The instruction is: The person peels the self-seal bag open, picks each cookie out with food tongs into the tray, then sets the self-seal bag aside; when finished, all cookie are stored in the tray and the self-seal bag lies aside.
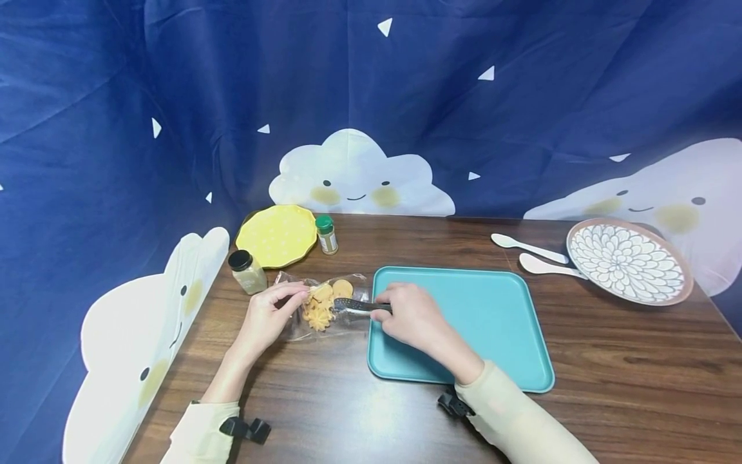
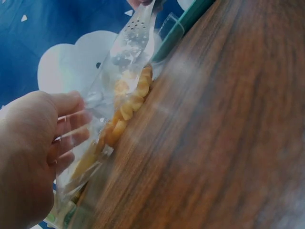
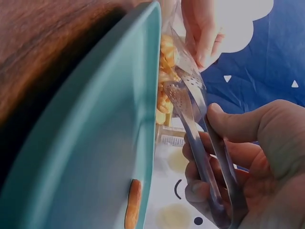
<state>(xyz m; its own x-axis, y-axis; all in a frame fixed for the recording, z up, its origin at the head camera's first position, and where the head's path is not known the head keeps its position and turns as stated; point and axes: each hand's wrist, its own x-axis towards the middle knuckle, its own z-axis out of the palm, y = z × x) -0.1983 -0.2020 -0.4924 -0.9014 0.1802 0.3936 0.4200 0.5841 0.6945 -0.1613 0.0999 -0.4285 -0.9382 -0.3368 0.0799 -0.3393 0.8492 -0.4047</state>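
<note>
My left hand pinches the upper film of a clear plastic bag lying on the table. Inside the bag are several golden cookies, some flower-shaped. In my right hand is a pair of metal tongs, its two perforated ends slightly apart. Those ends reach over the cookies at the bag's right side, as the left wrist view also shows. Under my right forearm lies a turquoise tray. A small brown piece, seen edge-on in the right wrist view, sits on that tray.
Behind the bag stand a black-lidded jar, a green-capped shaker and a yellow plate. At the right, two white spoons lie beside a petal-patterned plate. A blue cloth hangs along the table's back and left.
</note>
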